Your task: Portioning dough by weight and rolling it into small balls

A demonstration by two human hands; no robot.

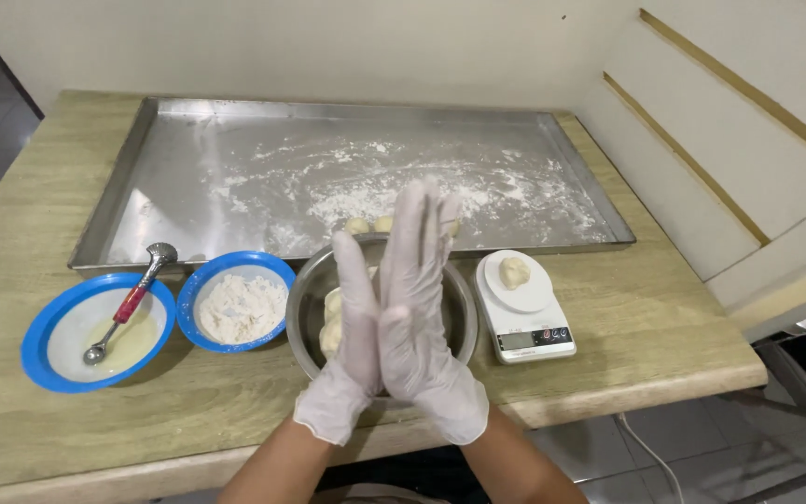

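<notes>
Your left hand [352, 359] and right hand [422, 317] are pressed palm to palm above the steel bowl [305, 303], both in thin white gloves, with the fingers [422, 219] stretched out flat and pointing away from you. Whether anything sits between your palms I cannot tell; nothing shows at the edges, and the fingers grip nothing that can be seen.

The steel bowl stands on the wooden desk [608, 345] right under your hands, and pale lumps of dough [331, 322] show inside it to the left of your left hand. Just behind the bowl, on the near edge of the big metal tray [198, 159], lie small dough balls [358, 225] in a row, partly hidden by your fingertips. The tray is dusted with loose flour [375, 191] across its middle.

To the right of the bowl, close beside it, sits a small white kitchen scale [529, 322] with one dough piece [514, 272] on its platform. To the left of the bowl is a blue-rimmed bowl of flour [238, 303], and further left a blue-rimmed plate [48, 345] holding a thin pool of pale liquid, with a red-handled scoop [130, 303] resting in it, its handle end leaning toward the tray
</notes>
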